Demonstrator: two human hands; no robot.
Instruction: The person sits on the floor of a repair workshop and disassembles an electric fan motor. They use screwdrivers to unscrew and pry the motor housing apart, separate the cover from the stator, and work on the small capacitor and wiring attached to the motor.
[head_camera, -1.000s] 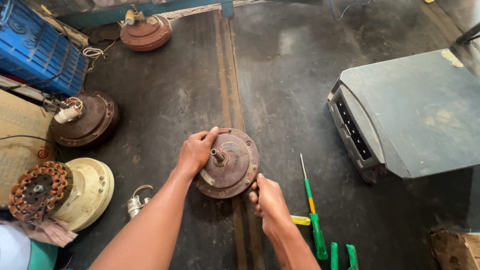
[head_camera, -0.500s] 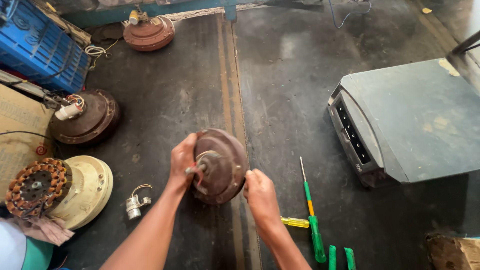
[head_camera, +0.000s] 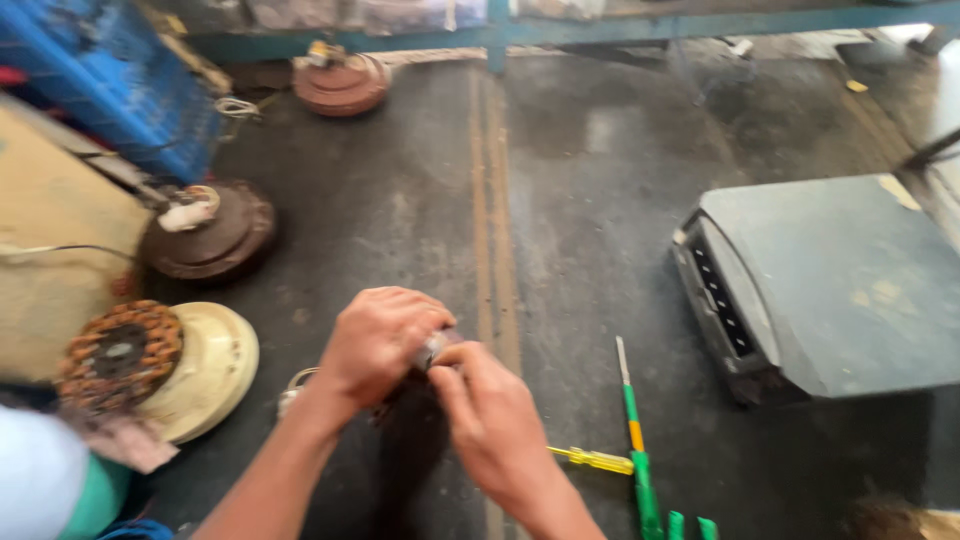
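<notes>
In the head view, the left hand (head_camera: 378, 340) and the right hand (head_camera: 492, 420) closed together around a dark, rusty fan motor housing (head_camera: 405, 440), held edge-up just below frame centre and mostly hidden by them. A grey shaft tip (head_camera: 432, 350) showed between the fingers. It looked heavy, rigid cast metal, likely greasy; the rim seemed the surest hold. A green-handled screwdriver (head_camera: 640, 460) lay at four o'clock, a cream motor cover (head_camera: 205, 370) at nine.
</notes>
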